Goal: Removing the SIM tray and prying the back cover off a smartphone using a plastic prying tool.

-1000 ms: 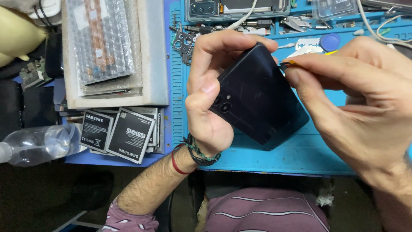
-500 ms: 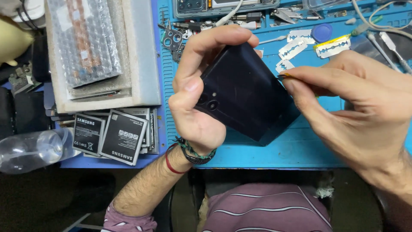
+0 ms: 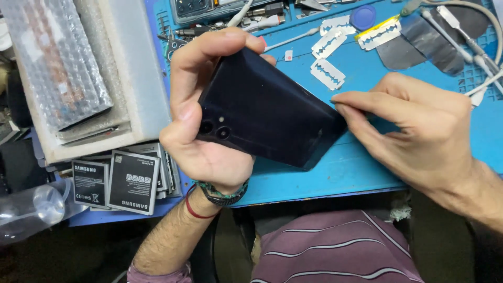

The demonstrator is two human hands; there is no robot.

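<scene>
My left hand (image 3: 207, 112) grips a dark smartphone (image 3: 267, 110) by its camera end, back cover facing me, tilted above the blue work mat (image 3: 340, 167). Thumb and fingers wrap its left end beside the camera lenses. My right hand (image 3: 419, 131) pinches at the phone's right corner edge with thumb and forefinger; whatever thin thing sits between the fingertips is hidden.
Several razor blades (image 3: 327, 73) and a blue round pick (image 3: 362, 17) lie on the mat's far side, with metal tools (image 3: 456, 31) at the right. Phone batteries (image 3: 115, 181) are stacked at the left beside foam and bubble wrap (image 3: 63, 68). A clear plastic bottle (image 3: 31, 207) lies lower left.
The phone and both hands have sunk lower and a little left in view. My right fingertips stay pinched at the phone's right edge.
</scene>
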